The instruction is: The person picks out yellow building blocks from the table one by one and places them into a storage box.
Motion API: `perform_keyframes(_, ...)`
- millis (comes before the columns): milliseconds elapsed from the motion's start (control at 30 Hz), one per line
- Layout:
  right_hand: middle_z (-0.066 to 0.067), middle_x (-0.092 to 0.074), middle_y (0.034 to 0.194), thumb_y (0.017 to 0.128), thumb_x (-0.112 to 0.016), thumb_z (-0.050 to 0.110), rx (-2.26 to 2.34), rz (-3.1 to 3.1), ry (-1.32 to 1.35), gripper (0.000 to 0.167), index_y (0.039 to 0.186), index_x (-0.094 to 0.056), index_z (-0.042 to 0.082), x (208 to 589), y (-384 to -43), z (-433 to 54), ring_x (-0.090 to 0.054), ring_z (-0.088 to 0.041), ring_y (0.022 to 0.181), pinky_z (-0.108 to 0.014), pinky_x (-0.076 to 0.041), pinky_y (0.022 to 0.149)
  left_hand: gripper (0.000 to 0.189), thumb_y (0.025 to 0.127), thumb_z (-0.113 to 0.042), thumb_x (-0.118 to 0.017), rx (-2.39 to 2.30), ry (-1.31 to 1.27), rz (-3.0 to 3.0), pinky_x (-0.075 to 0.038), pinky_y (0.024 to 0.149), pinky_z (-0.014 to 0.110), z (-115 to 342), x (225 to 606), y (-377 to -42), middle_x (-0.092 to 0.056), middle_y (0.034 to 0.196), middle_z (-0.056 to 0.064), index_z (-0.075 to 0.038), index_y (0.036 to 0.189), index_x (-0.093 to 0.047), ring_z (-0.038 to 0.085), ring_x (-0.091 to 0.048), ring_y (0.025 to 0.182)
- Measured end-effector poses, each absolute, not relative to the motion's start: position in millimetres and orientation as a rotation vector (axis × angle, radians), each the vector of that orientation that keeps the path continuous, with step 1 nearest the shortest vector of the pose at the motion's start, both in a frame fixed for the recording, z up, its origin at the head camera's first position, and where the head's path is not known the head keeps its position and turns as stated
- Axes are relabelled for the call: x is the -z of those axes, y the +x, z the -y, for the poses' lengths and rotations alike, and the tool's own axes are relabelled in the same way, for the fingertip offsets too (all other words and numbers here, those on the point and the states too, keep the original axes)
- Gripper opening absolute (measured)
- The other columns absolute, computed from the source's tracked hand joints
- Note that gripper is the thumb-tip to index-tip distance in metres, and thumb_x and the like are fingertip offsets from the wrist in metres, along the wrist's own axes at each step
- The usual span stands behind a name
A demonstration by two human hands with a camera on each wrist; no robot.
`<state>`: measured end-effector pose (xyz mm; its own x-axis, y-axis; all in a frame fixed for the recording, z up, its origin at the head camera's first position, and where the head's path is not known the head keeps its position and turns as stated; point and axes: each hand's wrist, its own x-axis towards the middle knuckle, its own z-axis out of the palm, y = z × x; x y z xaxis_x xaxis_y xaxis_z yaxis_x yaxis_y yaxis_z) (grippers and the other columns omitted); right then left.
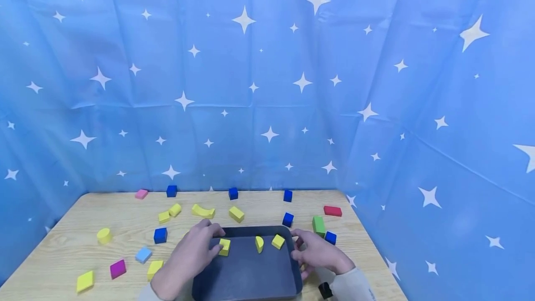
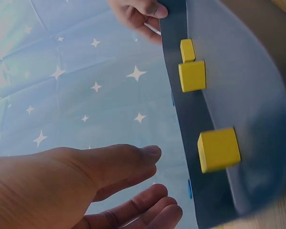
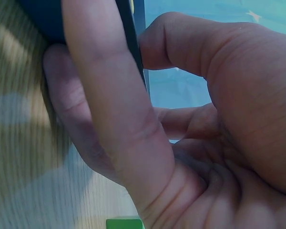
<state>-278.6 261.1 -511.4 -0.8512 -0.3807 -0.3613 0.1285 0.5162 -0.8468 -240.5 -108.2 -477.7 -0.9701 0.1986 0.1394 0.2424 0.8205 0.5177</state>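
Observation:
A dark grey tray sits at the near side of the table, with three yellow blocks inside along its far part: a cube-like block, a half-round block and another small block. My right hand grips the tray's right rim, thumb on the rim and fingers curled below, as the right wrist view shows. Over the tray's left side reaches my left hand, thumb and fingers apart, nearest to the left yellow block. In the left wrist view, nothing lies between its fingers.
Loose blocks lie around the tray: yellow, magenta, light blue and dark blue on the left. Right of it are a green block, a blue cube and a red block. A starry blue curtain hangs behind.

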Motion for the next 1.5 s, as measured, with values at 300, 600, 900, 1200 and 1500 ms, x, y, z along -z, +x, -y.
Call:
perform_keyframes(300,-0.018,-0.066,0.128,0.112,-0.072,0.005,1.313,-2.25,-0.187,0.064,0.171,-0.048,0.002,515,-280,-262,-0.077,-0.028,0.09,-0.041,-0.073,0.066,0.023,0.097,-0.012,-0.096,0.826,-0.226,2.956,-0.064,0.076,0.037,139,477,-235,-0.075,0.109,0.006,-0.014,0.118,-0.086,0.015,-0.063,0.085)
perform_keyframes(600,-0.018,-0.066,0.128,0.111,-0.073,0.006,1.304,-2.254,-0.191,0.064,0.171,-0.049,0.002,511,-279,-261,-0.076,-0.028,0.09,-0.042,-0.073,0.066,0.027,0.093,-0.011,-0.098,0.732,-0.232,2.9,-0.065,0.075,0.041,166,480,-229,-0.077,0.112,0.008,-0.014,0.117,-0.086,0.015,-0.066,0.086)
perform_keyframes(900,-0.018,-0.066,0.128,0.112,-0.073,0.006,1.308,-2.245,-0.188,0.063,0.171,-0.049,0.003,510,-280,-261,-0.077,-0.027,0.09,-0.041,-0.073,0.067,0.035,0.089,-0.012,-0.1,0.686,-0.23,2.921,-0.069,0.083,0.053,186,482,-226,-0.076,0.115,0.01,-0.012,0.121,-0.084,0.024,-0.075,0.096)
perform_keyframes(1200,-0.017,-0.066,0.123,0.112,-0.073,0.007,1.303,-2.24,-0.223,0.058,0.167,-0.054,0.002,514,-277,-262,-0.079,-0.026,0.089,-0.04,-0.073,0.068,0.033,0.089,-0.013,-0.101,0.713,-0.173,3.093,-0.07,0.091,0.053,206,494,-217,-0.075,0.108,0.006,-0.01,0.117,-0.083,0.019,-0.071,0.095)
perform_keyframes(1500,-0.018,-0.067,0.123,0.112,-0.072,0.006,1.328,-2.219,-0.224,0.061,0.169,-0.051,0.002,510,-279,-263,-0.079,-0.026,0.088,-0.041,-0.073,0.067,0.032,0.088,-0.015,-0.102,0.685,-0.192,3.119,-0.07,0.093,0.054,212,501,-224,-0.076,0.111,0.005,-0.011,0.114,-0.084,0.022,-0.074,0.101)
